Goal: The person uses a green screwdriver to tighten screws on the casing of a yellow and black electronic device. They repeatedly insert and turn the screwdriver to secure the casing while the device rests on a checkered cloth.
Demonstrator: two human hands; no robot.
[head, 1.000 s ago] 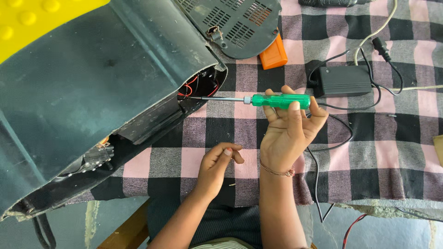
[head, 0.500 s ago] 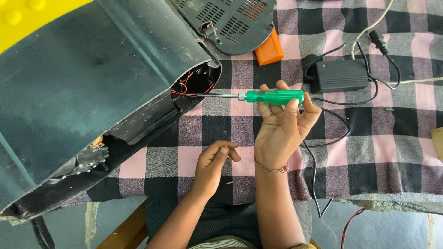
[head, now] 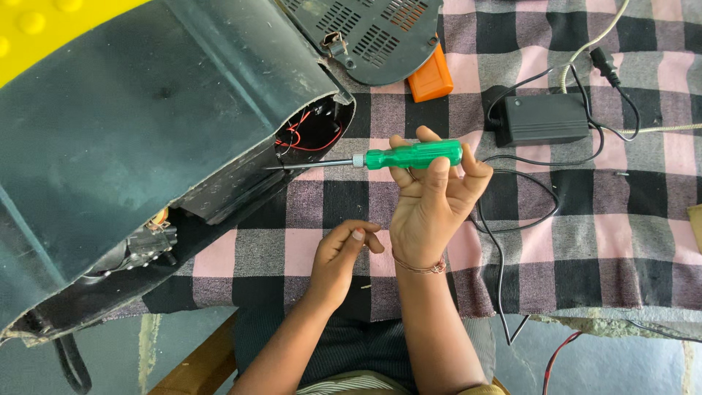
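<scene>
So the right hand (head: 431,205) was wrapped around a green-handled screwdriver (head: 413,155), fingers closed on the handle, shaft lying level and pointing left. Its tip sat right at the open end of the big dark housing (head: 161,124), next to some red wires (head: 311,135) showing inside. The left hand (head: 344,252) was loosely curled near the table edge, fingertips pinched together; couldn't tell if it had a screw or anything in there. A vented dark cover (head: 373,33) already lay off to the side on the checked cloth (head: 599,219), by an orange block (head: 430,77) and a black adapter box (head: 545,118) with its cable. Looked to me like the opening-up was done and the work inside had barely started.
</scene>
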